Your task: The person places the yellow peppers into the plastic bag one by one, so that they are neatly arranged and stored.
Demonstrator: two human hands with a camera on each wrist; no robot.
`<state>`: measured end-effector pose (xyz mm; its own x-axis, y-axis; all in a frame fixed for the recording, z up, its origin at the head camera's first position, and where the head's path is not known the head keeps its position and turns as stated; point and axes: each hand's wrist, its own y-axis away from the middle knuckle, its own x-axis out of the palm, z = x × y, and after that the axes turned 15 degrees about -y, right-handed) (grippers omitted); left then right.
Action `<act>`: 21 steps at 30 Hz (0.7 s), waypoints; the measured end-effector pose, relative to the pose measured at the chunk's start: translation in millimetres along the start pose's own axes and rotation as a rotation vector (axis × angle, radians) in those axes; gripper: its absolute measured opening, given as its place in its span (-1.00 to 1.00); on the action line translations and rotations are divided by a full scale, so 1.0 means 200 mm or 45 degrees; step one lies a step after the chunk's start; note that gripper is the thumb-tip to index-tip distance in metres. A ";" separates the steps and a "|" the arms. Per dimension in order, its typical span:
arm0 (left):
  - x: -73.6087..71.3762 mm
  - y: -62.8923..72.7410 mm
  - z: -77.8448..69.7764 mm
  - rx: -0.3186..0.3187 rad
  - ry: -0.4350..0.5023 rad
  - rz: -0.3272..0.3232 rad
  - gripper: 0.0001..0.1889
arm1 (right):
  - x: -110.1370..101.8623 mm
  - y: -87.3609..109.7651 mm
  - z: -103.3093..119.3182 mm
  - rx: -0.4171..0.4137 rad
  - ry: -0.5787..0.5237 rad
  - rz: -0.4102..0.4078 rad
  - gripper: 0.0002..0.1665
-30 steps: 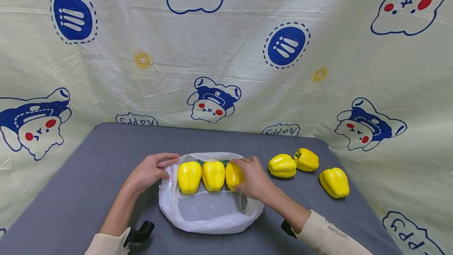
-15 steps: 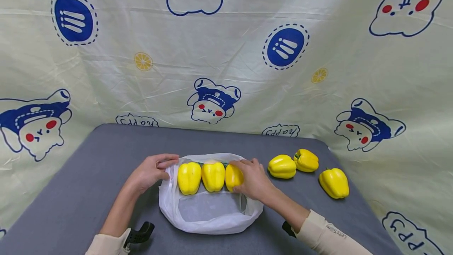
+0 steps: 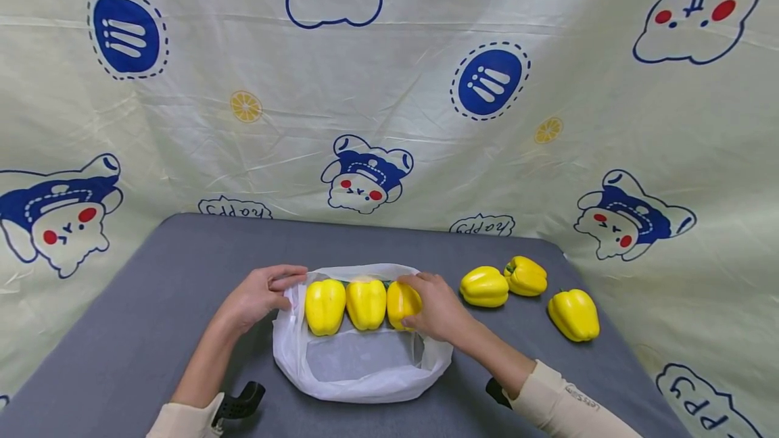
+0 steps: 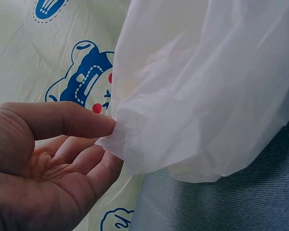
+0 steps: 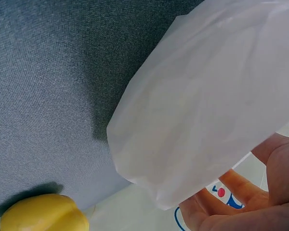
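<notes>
Well, lower centre, the left hand [image 3: 255, 297] pinches the bag [image 3: 365, 391], the right hand [image 3: 439, 311] grips a pepper [image 3: 400, 301]; best settled gently.

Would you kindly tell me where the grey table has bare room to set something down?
The table is bare left of the left hand and between the white bag and the curtain. Three peppers crowd the bag's far half, and three more lie right of the right hand.

The peppers [image 3: 366, 304] look smooth and glossy, the bag [image 3: 359, 392] thin crinkled plastic, the table [image 3: 152, 330] matt woven cloth, the backdrop [image 3: 395, 80] creased, faintly shiny.
</notes>
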<state>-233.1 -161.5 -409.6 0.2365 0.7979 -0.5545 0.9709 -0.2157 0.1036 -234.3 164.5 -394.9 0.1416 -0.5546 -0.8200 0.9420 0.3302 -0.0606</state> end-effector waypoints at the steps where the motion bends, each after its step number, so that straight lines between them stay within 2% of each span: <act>1: 0.00 0.00 0.00 0.001 -0.003 0.000 -0.33 | 0.00 0.00 0.00 -0.002 -0.003 -0.001 -0.21; 14: 0.00 0.00 0.00 -0.012 -0.010 -0.004 -0.33 | -0.01 0.01 0.00 -0.016 -0.038 -0.019 -0.22; 21: 0.00 0.01 -0.01 -0.021 0.007 0.005 -0.31 | -0.08 0.01 -0.03 -0.004 -0.076 -0.081 -0.19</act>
<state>-231.8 -160.9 -408.3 0.2402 0.8002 -0.5495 0.9705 -0.2095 0.1190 -236.0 178.7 -384.5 0.0997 -0.6187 -0.7793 0.9485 0.2957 -0.1134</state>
